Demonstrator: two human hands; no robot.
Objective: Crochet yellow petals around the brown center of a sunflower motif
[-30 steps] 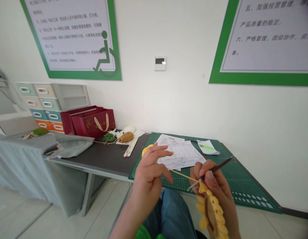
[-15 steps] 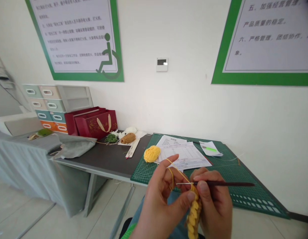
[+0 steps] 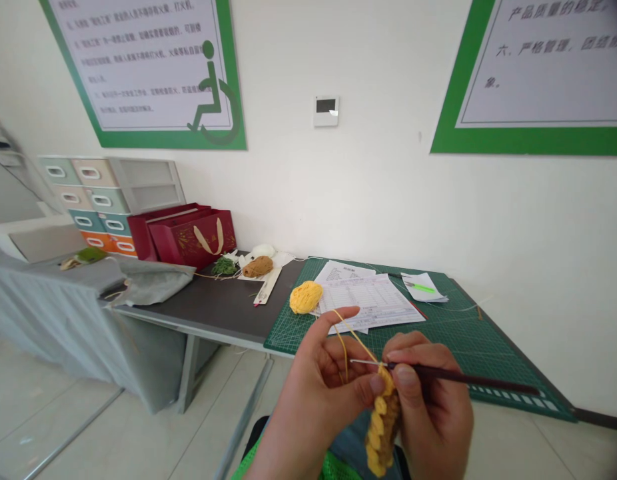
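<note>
My left hand (image 3: 333,373) pinches the top of a yellow crocheted strip (image 3: 381,433) between thumb and fingers. Yellow yarn (image 3: 357,339) runs over its raised index finger down to the work. My right hand (image 3: 428,393) is closed around a crochet hook (image 3: 481,381) with a dark handle, whose thin metal tip points left, through or beside the top loop; I cannot tell which. The strip hangs down between both hands, its lower end in front of my lap. A yellow yarn ball (image 3: 305,297) rests on the green cutting mat (image 3: 468,333) beyond my left hand.
Printed papers (image 3: 373,300) and a green marker (image 3: 422,288) on a small sheet lie on the mat. Further left are a brown yarn bundle (image 3: 257,267), dark green yarn (image 3: 225,267), a red gift bag (image 3: 193,237), a grey cloth (image 3: 158,283) and stacked drawers (image 3: 101,200).
The hook's handle end has tilted lower and further right. The crocheted strip has swung slightly left at its lower end. The view has dipped a little.
</note>
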